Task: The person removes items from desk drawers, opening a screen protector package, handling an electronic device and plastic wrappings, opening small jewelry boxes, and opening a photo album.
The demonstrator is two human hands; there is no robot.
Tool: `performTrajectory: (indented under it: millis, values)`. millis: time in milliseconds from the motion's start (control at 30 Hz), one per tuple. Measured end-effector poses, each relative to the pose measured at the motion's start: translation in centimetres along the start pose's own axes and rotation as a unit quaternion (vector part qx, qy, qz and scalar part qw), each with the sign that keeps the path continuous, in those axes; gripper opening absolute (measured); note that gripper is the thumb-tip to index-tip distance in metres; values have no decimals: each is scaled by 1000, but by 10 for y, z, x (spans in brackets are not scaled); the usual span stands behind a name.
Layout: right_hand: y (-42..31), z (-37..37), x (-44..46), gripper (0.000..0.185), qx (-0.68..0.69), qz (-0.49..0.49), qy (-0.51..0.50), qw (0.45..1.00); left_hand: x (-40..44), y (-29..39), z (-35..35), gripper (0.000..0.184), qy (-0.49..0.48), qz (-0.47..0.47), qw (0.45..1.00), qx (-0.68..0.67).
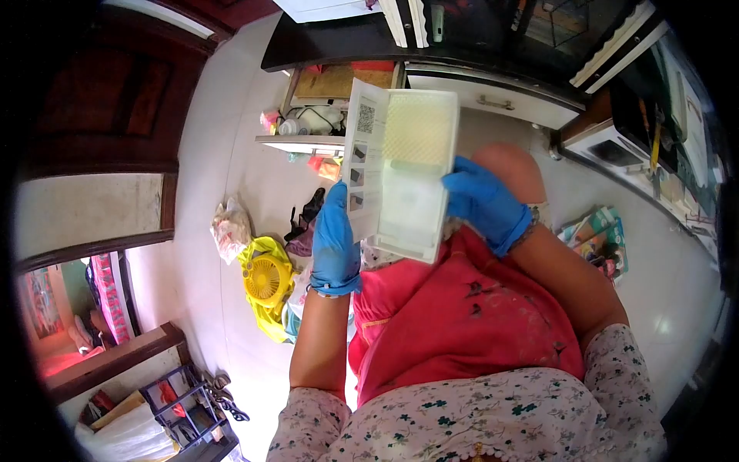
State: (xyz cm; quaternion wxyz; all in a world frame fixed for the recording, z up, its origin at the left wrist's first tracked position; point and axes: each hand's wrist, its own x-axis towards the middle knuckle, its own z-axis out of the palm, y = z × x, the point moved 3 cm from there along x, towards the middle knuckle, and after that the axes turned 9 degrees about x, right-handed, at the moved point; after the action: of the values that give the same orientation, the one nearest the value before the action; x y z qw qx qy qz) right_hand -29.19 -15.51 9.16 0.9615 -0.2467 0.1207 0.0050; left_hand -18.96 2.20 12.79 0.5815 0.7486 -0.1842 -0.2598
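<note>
Right hand (483, 204) pinching white tray (412, 212) edge, left hand (336, 242) — fingers' hold unclear, open floor (662, 285) right of tray, textured cream pad (419, 127)

An open white rectangular tray (408, 212), its upper half textured cream, runs lengthwise up the frame's centre. A creased leaflet (366, 150) with a QR code lies along its left edge.

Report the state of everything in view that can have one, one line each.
White box: open, inside showing
Printed sheet: opened out beside the box
Left hand: gloved, at the sheet's edge, grip unclear
Right hand: gloved, closed on the box's edge
Left drawer: pulled out
Right drawer: looks shut
Yellow fan: on or off, cannot tell
</note>
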Motion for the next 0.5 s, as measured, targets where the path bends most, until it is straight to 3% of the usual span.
performTrajectory:
  millis: [133, 200, 233, 333, 433, 500]
  values:
    - [2, -2, 1, 40, -2, -11, 22, 1000, -3, 8, 4, 42, 13, 25, 1000, -4]
    - [0, -2, 0, 39, -5, -7, 29, 1000, -2, 8, 7, 42, -11, -83, 990, -113]
    - [0, -3, -1, 38, 0, -1, 24, 1000, 2, -4, 6, 42, -11, -83, 990, -114]
    - [-1, 0, -1, 36, -6, 9, 37, 999, 12, -28, 5, 44, 14, -74, 996, 53]
    - [-2, 4, -1, 35, -21, 14, 48, 999, 9, -14, 18, 39, 11, -52, 993, 108]
    - [-3, 6, -2, 35, -25, 15, 39, 999, -3, 14, 37, 49, 22, 223, 936, 271]
